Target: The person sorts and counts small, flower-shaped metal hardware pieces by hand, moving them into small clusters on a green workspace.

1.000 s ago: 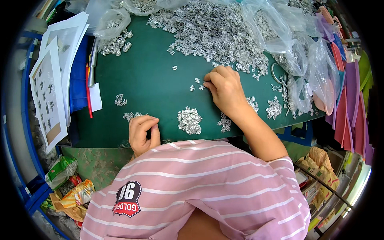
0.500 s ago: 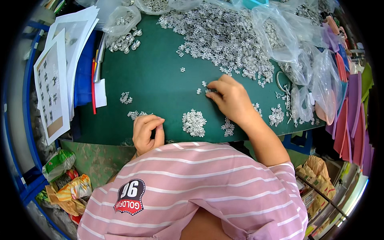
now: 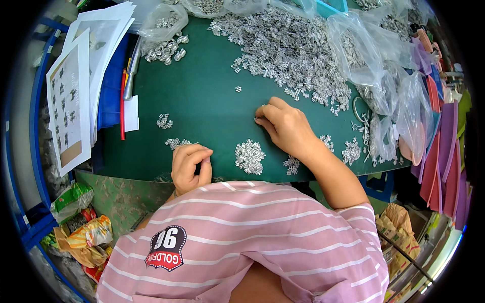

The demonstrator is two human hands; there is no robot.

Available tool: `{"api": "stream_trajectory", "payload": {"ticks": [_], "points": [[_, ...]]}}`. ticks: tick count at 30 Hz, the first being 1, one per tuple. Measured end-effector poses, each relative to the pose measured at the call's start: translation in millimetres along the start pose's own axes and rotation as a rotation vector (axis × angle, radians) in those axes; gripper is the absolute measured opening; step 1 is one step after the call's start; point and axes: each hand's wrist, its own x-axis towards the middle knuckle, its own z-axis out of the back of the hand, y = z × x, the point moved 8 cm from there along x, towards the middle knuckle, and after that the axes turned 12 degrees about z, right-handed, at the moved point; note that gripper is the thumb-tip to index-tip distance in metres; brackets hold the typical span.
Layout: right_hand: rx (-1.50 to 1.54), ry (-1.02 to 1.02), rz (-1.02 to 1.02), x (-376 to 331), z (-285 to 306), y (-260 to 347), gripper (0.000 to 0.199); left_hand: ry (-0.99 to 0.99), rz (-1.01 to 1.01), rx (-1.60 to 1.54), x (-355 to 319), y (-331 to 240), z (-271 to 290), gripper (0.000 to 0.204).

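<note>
On the green table, my right hand [image 3: 287, 126] is closed in a pinch, its thumb and fingertips together over small silver metal pieces, of which only a bit shows. My left hand [image 3: 192, 164] rests by the near edge with fingers curled and thumb against them; anything inside is hidden. A small pile of metal pieces [image 3: 177, 143] lies just beyond it. Between the hands sits a rounder heap of the same pieces [image 3: 249, 157]. A smaller cluster [image 3: 291, 165] is beside my right wrist. One lone piece [image 3: 238, 89] lies farther up the table.
A large spread of silver pieces [image 3: 288, 50] covers the far side, next to clear plastic bags [image 3: 356, 50]. Ring-like metal parts [image 3: 166, 50] lie at the far left. Papers [image 3: 70, 101], a red pen [image 3: 122, 106] and a blue tray [image 3: 112, 91] line the left edge.
The few loose pieces by my right fingertips are no longer on the table there; my fingers have closed over them. My left hand keeps its pose while the view shifts slightly.
</note>
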Motion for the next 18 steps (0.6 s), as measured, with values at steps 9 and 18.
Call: {"api": "stream_trajectory", "payload": {"ticks": [9,18], "points": [[0.005,0.007,0.011,5,12,-3,0.014,0.015,-0.005,0.0,0,1,0,0.023],[1.148,-0.045,-0.477,-14,-6,-38,0.004,0.022,-0.048,-0.003,1,-3,-1,0.024]]}}
